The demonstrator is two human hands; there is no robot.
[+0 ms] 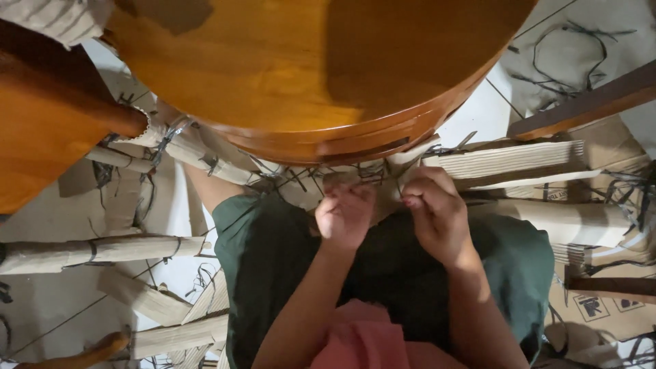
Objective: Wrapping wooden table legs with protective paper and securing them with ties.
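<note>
Gripping point: left hand (344, 217) and right hand (437, 215), fingers pinched together on the corrugated cardboard wrap (383, 179).
Wrap location: directly below the round wooden tabletop (294, 68) rim.
Beyond tabletop: loose cardboard and black strapping (574, 55) on the floor.

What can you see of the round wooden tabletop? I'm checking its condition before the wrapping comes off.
The round wooden tabletop fills the upper frame, glossy honey-brown with visible grain and a stepped, banded edge. No damage shows on the visible part. Corrugated cardboard and thin dark strapping sit beneath its rim. The left hand and right hand work at the wrapping just below the edge, not touching the top itself.
</note>
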